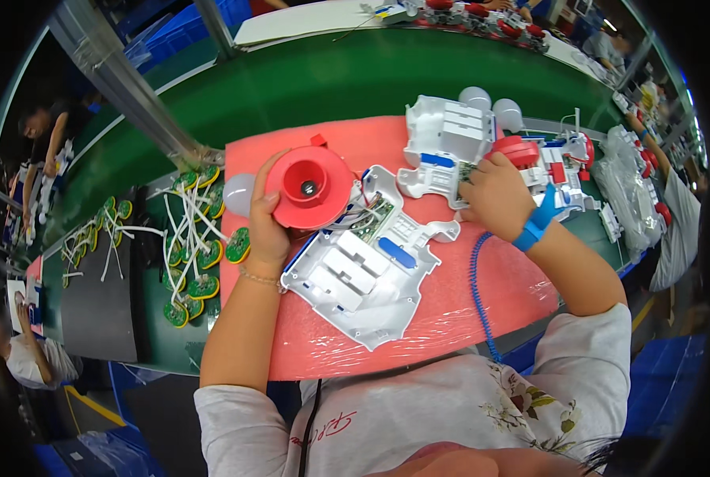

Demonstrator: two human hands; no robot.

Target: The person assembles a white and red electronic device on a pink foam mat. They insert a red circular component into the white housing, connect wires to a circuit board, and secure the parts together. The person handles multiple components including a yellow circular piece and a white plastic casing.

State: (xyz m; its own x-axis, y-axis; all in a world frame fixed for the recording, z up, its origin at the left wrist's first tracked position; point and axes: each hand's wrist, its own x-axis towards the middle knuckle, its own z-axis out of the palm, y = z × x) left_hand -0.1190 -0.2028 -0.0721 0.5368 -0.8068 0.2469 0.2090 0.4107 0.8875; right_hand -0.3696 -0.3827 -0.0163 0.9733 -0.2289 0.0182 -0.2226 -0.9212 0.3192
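My left hand (267, 222) grips the rim of a red plastic round cone (335, 187), its thumb on the near side. A dark round piece shows in the cone's hollow. Wires run from the cone to a white plastic housing half (355, 278), which lies inner side up with a circuit board (373, 221) and a blue strip. My right hand (498, 199), fingers curled, is at the neck of a second white housing half (450, 131), beside its board. What its fingertips hold is hidden. A blue coiled-cord wrist strap (539, 225) circles my right wrist.
Pink foam mat (482, 294) lies under the work. Green round circuit boards with white wires (204, 286) are piled at left by a pale dome (239, 194). Pale domes (507, 115), red parts and a plastic bag (629, 191) stand right. A metal post (124, 79) rises at left. Other people work around.
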